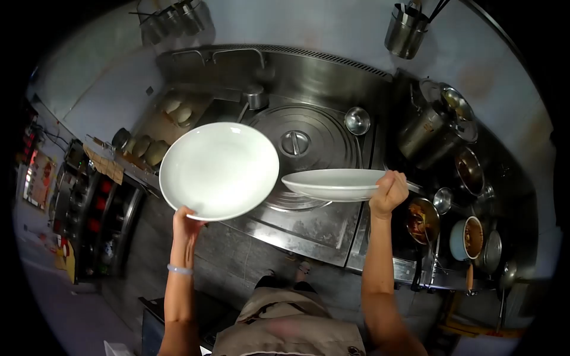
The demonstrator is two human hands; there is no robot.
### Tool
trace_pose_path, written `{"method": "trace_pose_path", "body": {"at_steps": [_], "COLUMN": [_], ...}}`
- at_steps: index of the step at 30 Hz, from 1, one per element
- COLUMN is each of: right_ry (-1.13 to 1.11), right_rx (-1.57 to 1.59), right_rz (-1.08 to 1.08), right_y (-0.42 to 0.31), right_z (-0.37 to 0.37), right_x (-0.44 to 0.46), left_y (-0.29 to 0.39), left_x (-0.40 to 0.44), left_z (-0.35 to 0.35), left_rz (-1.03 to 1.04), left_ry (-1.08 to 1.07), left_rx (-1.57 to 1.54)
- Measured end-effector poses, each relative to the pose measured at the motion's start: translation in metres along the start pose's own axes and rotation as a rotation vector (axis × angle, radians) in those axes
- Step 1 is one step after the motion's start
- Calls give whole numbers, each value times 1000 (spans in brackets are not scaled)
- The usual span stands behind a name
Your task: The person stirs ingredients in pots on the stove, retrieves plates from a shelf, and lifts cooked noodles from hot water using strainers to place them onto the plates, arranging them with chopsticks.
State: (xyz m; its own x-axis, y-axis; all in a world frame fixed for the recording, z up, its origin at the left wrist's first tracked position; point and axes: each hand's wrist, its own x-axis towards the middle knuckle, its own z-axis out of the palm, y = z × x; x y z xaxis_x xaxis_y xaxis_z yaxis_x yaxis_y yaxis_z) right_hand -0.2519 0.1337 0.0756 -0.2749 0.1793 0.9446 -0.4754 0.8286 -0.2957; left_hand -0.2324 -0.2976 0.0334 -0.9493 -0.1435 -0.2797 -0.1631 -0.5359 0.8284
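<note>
While my left hand (186,225) pinches one plate (219,169) at seven o'clock, my right hand (389,193) clasps an edge-on plate (332,185) at three.

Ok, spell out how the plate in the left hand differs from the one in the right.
The left plate shows its broad inner face as a near circle; the right plate is seen almost edge-on, as a thin oval. The left hand grips the left plate's lower edge, while the right hand grips the right plate's right-hand end. Both plates are white.
</note>
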Motion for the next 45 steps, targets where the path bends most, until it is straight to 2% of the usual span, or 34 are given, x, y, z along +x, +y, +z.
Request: {"method": "trace_pose_path", "body": {"at_steps": [1, 6, 8, 10, 12, 13, 16, 18, 20, 22, 24, 26, 27, 28, 30, 31, 32, 34, 36, 38, 40, 43, 45], "right_ry": [14, 15, -21, 100, 111, 119, 269, 520, 565, 781, 745, 919, 1009, 1019, 845, 838, 841, 665, 684, 661, 669, 671, 600], "right_rx": [41, 72, -30, -38, 55, 36, -9, 186, 153, 302, 370, 532, 509, 488, 510, 504, 490, 428, 385, 347, 285, 109, 7], "right_rz": [-42, -5, 74, 244, 475, 471, 489, 738, 723, 844, 917, 1013, 1009, 1008, 1279, 1307, 1313, 1370, 1385, 1372, 1388, 1432, 1396], "right_y": [3, 2, -5, 0, -7, -9, -15, -23, -23, -22, -27, -31, -29, -33, -41, -43, -45, -47, -52, -61, -69, -77, -78], "right_z": [6, 6, 1, 2, -2, -1, 5, 8, 11, 14, 7, 12, 11, 6, 0, -3, -7, -12, -18, -28, -36, -45, -57], "right_x": [-7, -39, -44, -75, -98, -107, -131, -149, -165, -178, -194, -189, -197, -205, -213, -212, -218, -229, -235, -240, -245, -247, -275], "left_y": [6, -4, -20, -33, -48, -57, -86, -105, -124, -134, -144, -149, -150, -152, -154, -156, -158, -163, -169, -181, -181, -182, -190], "left_x": [11, 95, 138, 164, 186, 200, 227, 235, 246, 249, 249, 250, 250, 248, 244, 242, 242, 246, 253, 257, 249, 245, 244], "left_z": [14, 35, 35, 52, 70, 76, 91, 100, 98, 102, 102, 100, 101, 102, 106, 109, 111, 117, 121, 118, 125, 127, 131], "left_rz": [7, -23, -97, -144, -215, -267, -347, -408, -448, -517, -523, -559, -600, -619, -611, -589, -602, -603, -619, -695, -711, -708, -755], "left_ry": [44, -158, -280, -338, -379, -405, -478, -472, -503, -527, -521, -575, -599, -605, -582, -580, -577, -588, -602, -562, -504, -556, -513], "left_rx": [-9, -62, -103, -117, -146, -161, -158, -156, -154, -157, -82, -113, -138, -133, -179, -186, -184, -124, -96, 70, 74, 164, 195]}}
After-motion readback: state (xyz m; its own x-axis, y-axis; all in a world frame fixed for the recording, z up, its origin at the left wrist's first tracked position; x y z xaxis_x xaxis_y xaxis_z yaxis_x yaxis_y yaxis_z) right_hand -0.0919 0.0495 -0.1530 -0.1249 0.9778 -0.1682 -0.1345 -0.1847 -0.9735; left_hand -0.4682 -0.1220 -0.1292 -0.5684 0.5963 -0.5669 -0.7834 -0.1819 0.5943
